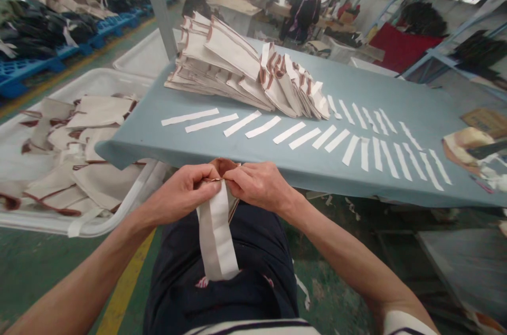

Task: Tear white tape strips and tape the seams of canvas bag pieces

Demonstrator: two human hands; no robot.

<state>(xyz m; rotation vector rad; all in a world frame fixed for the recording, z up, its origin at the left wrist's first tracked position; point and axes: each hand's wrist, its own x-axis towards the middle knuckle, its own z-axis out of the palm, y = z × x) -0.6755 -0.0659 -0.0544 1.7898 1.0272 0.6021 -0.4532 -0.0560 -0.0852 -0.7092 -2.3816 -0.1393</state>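
Note:
Close to my lap, at the front edge of the blue-covered table, both hands pinch the brown-bound edge of a cream fabric piece. My left hand is closed on its left side, thumb on top. My right hand grips the same edge just to the right, its fingertips nearly meeting the left thumb. From between them a wide white strip hangs down over my dark trousers. Much of the fabric piece is hidden behind the hands and the strip.
White strips lie in rows along the table. Behind them are stacked cream fabric pieces with brown edges. A white bin at left holds more such pieces. Shelving stands at right. A person is farther back.

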